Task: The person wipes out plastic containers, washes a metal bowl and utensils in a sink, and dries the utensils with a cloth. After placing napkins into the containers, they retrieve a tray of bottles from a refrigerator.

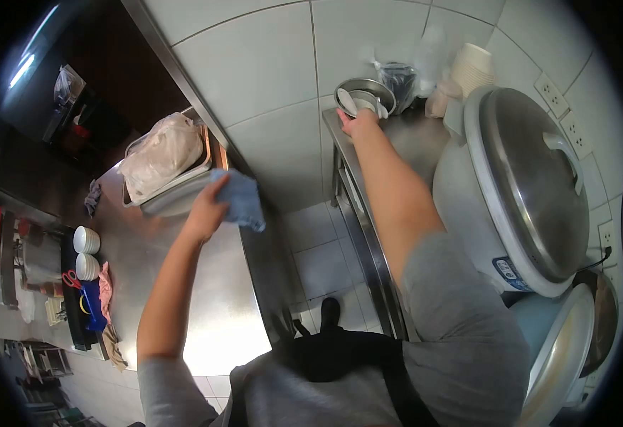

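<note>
My left hand (207, 211) is closed on a blue cloth (239, 201), which hangs over the edge of the steel counter (212, 299). At the far end of the steel side table (414, 142), my right hand (360, 122) grips the near rim of a round metal bowl (374, 84). Inside that bowl are a smaller pale bowl and a white spoon (347, 102); the fingers on the far side are partly hidden. Beyond the left hand, a metal tray (151, 196) carries a filled, cloudy plastic bag (166, 153).
A large rice cooker (518, 192) with a steel lid crowds the right side. Stacked paper cups (474, 67) and a dark plastic bag (397, 77) stand near the wall. Small white bowls (87, 240) and red scissors (72, 279) are at the left. A tiled floor gap (318, 242) separates the surfaces.
</note>
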`<state>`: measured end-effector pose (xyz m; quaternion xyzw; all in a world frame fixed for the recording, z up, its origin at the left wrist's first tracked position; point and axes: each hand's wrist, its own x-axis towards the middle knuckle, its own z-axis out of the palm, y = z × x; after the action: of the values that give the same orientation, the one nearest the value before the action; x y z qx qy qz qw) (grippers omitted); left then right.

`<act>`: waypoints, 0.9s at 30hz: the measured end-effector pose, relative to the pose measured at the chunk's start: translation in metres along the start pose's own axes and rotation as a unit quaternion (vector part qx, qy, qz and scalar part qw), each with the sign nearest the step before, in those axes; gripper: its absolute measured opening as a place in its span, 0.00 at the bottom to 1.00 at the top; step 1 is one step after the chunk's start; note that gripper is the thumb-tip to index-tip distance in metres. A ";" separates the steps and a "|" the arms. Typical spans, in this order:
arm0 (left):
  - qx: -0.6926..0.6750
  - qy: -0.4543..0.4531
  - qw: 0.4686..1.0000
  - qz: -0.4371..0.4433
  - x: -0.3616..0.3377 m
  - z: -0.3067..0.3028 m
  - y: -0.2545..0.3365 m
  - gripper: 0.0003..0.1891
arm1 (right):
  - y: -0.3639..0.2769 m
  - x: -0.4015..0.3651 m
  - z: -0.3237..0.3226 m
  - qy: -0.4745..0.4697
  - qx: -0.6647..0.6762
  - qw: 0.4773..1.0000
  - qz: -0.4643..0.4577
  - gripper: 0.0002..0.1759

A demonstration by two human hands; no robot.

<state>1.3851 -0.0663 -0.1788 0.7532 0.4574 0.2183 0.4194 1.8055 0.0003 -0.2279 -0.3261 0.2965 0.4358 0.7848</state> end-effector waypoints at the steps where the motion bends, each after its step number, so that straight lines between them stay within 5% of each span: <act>1: -0.031 -0.006 1.000 -0.004 0.020 0.011 0.009 0.34 | -0.002 -0.001 -0.006 0.003 -0.008 1.000 0.003 0.20; 5: 0.062 -0.011 0.998 0.021 0.088 0.053 0.057 0.34 | -0.010 -0.011 -0.042 -0.056 -0.070 0.996 0.012 0.21; 8: -0.030 -0.059 0.998 0.019 0.129 0.088 0.100 0.35 | -0.016 -0.039 -0.093 -0.175 -0.088 0.980 -0.020 0.23; 10: -0.115 -0.066 0.991 0.035 0.168 0.115 0.111 0.35 | -0.030 -0.079 -0.116 -0.131 -0.079 0.988 0.033 0.25; 12: -0.219 -0.067 0.972 0.056 0.202 0.139 0.121 0.36 | -0.036 -0.085 -0.154 -0.182 -0.065 0.980 0.044 0.26; 15: -0.220 -0.092 0.969 0.061 0.224 0.155 0.140 0.36 | -0.041 -0.141 -0.183 -0.165 -0.081 0.983 0.010 0.21; 18: 0.199 0.030 0.976 0.080 0.236 0.183 0.127 0.34 | -0.052 -0.168 -0.205 -0.152 -0.100 0.983 0.035 0.21; 21: 0.281 -0.005 0.926 0.252 0.242 0.218 0.091 0.32 | -0.062 -0.177 -0.215 -0.127 -0.137 0.980 0.069 0.23; 24: 0.368 -0.117 0.877 0.285 0.243 0.246 0.080 0.31 | -0.065 -0.176 -0.214 -0.153 -0.148 0.974 0.076 0.23; 27: 0.355 -0.123 0.899 0.224 0.247 0.275 0.072 0.30 | -0.066 -0.175 -0.212 -0.160 -0.157 0.971 0.085 0.23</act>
<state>1.7376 0.0142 -0.2847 0.9553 0.2689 0.0357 0.1171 1.7478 -0.2757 -0.2097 -0.3446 0.1220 0.5884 0.7212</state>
